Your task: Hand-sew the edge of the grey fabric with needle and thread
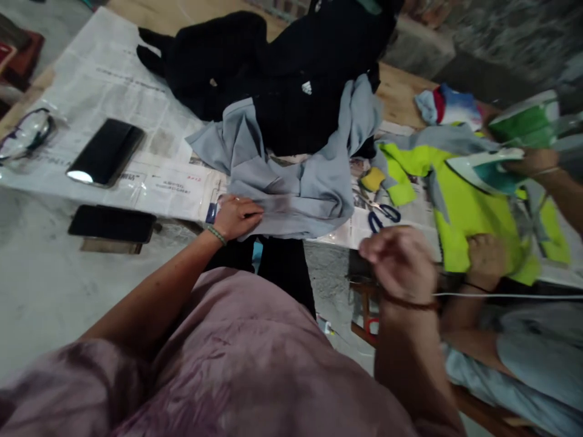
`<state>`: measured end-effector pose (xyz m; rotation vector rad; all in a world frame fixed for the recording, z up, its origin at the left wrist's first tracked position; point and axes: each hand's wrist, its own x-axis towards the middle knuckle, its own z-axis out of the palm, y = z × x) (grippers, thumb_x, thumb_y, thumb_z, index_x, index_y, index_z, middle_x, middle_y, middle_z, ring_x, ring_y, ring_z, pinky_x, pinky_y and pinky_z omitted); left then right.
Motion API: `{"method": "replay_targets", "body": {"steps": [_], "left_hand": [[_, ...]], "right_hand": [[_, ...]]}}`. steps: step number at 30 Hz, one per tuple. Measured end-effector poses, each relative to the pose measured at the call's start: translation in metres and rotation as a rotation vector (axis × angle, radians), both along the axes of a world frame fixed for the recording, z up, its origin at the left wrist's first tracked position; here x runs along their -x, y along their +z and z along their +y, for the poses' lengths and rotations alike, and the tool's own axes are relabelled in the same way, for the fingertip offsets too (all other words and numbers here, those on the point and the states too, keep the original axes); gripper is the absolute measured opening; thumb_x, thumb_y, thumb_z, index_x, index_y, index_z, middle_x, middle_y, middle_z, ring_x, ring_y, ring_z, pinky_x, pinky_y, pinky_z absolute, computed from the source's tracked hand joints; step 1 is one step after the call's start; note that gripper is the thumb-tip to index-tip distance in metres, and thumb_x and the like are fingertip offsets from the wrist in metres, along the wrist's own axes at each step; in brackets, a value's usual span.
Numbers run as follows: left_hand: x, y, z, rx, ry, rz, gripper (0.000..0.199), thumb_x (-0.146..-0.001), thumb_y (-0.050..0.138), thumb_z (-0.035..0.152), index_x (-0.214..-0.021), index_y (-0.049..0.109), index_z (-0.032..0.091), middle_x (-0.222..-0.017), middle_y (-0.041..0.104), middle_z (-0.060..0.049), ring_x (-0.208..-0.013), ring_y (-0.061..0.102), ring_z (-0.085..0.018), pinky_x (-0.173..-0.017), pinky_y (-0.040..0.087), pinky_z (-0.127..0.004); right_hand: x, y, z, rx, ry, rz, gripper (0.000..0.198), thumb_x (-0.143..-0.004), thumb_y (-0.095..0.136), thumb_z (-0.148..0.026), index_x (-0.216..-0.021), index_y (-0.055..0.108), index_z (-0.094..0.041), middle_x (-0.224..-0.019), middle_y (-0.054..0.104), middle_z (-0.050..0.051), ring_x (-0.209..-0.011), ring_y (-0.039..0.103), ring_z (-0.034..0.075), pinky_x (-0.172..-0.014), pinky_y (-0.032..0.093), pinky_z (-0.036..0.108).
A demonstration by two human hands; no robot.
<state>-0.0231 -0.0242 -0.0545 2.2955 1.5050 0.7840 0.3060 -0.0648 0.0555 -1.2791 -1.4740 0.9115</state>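
My left hand (pixel 237 216) is at the near left edge of a grey and black garment (pixel 291 188), its fingers bent together over the grey cloth by the table edge. The black part, with a small white logo, spreads toward the back. Blurred by motion, my right hand (pixel 403 261) is raised in front of the table with its fingers curled in. Whatever may be between those fingertips cannot be made out. Just beyond it lie scissors (pixel 383 217) with dark blue handles, beside a small yellow piece (pixel 372 179).
On the right, another person's hand (pixel 540 162) holds an iron (pixel 489 170) over a yellow-green and grey garment (pixel 473 212); their other hand (pixel 487 261) rests on it. A dark phone case (pixel 107 152), a phone (pixel 112 224) and glasses (pixel 27 136) are on the left. A white cord (pixel 510 296) crosses the right side.
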Motion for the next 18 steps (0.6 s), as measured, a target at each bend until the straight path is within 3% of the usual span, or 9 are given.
{"method": "replay_targets", "body": {"steps": [3, 6, 11, 18], "left_hand": [[0.004, 0.001, 0.001, 0.009, -0.019, -0.011, 0.023, -0.082, 0.053, 0.036, -0.087, 0.071, 0.024, -0.08, 0.071, -0.003, -0.077, 0.063, -0.018, -0.08, 0.04, -0.034], [0.007, 0.002, 0.001, 0.016, -0.033, -0.02, 0.023, -0.081, 0.051, 0.035, -0.085, 0.071, 0.024, -0.081, 0.071, -0.003, -0.078, 0.063, -0.017, -0.08, 0.04, -0.034], [0.008, 0.001, 0.002, -0.027, -0.09, 0.002, 0.021, -0.075, 0.051, 0.026, -0.078, 0.071, 0.025, -0.08, 0.071, -0.002, -0.078, 0.063, -0.018, -0.079, 0.04, -0.034], [0.007, 0.004, 0.002, -0.063, -0.095, 0.047, 0.02, -0.072, 0.051, 0.022, -0.075, 0.071, 0.026, -0.078, 0.07, -0.001, -0.075, 0.064, -0.018, -0.077, 0.04, -0.035]], "right_hand": [[0.021, -0.04, 0.001, 0.1, -0.108, 0.153, 0.026, -0.078, 0.057, -0.045, -0.072, 0.054, -0.02, -0.06, 0.054, -0.001, -0.051, 0.05, 0.01, -0.053, 0.044, 0.026], [0.028, -0.063, 0.018, 0.064, -0.223, 0.027, 0.021, -0.073, 0.061, -0.04, -0.076, 0.058, -0.02, -0.064, 0.057, -0.002, -0.058, 0.053, 0.011, -0.06, 0.045, 0.026], [0.035, -0.064, 0.054, -0.098, -0.086, -0.405, 0.012, -0.075, 0.057, -0.03, -0.078, 0.065, -0.021, -0.079, 0.064, 0.002, -0.078, 0.057, 0.016, -0.075, 0.045, 0.03], [0.073, -0.063, 0.085, -0.061, 0.167, -0.746, 0.01, -0.075, 0.056, -0.018, -0.073, 0.066, -0.021, -0.078, 0.066, 0.002, -0.081, 0.057, 0.016, -0.082, 0.042, 0.03]]}}
